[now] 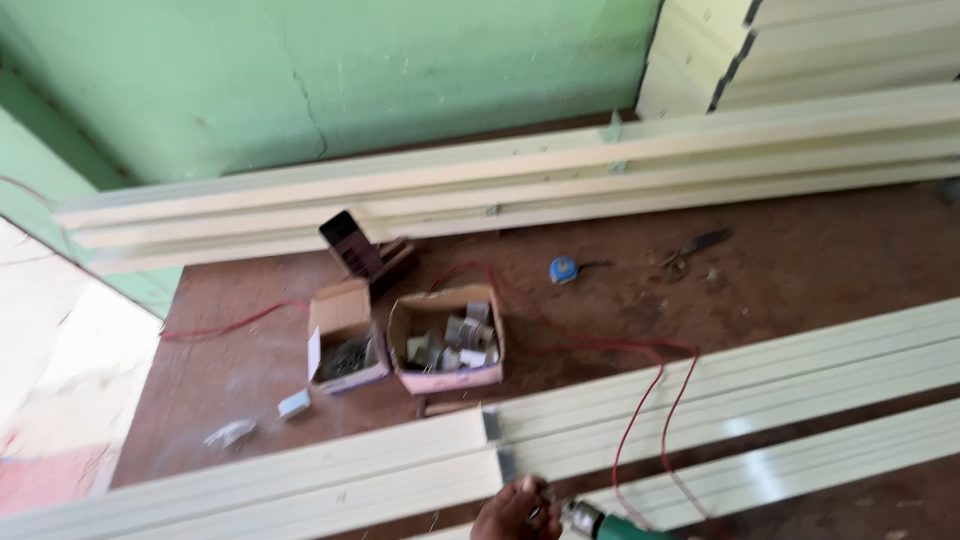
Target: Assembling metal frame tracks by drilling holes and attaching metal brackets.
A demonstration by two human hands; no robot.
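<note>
Several items, listed from largest down.

Wall (300, 70): green, cracked, bounding the far edge of the work area.

Floor (800, 260): reddish-brown, dusty, serving as the workbench; everything laid directly on it.

Far panels (500, 185): long cream strips, stacked flat along the foot of the wall, apparently parked clear of the working space.

Upper stack (850, 40): more cream strips at the top right corner, leaning or piled; exact arrangement hard to tell.

Near panels (750, 390): cream strips lying side by side across the foreground, butted end to end with further strips at a dark joint (492, 425), flat and within arm's reach, likely for working at the seam.

Red cable (640, 420): looped over the near panels, running down to the power tool, slack enough to allow movement.

Large box (445, 340): open cardboard, holding pale metal clips or brackets, just beyond the joint, handy to reach.

Small box (345, 345): open, flap up, dark screws or nails inside, just beside the large box.

Dark object (350, 245): tilted rectangular piece behind the boxes; kind unclear.

Right hand (515, 512): at the bottom edge, just below the joint, fingers curled near the nose of the tool; grip mostly cut off, so cannot tell whether closed on anything.

Power tool (610, 525): green body, metal nose, lying at the bottom edge against the hand.

Left hand: out of view.

Tape measure (563, 269): blue, on bare floor between the panel rows.

Pliers or snips (695, 248): dark, near the tape.

Loose scraps (293, 404): small pale pieces left of the boxes.
</note>
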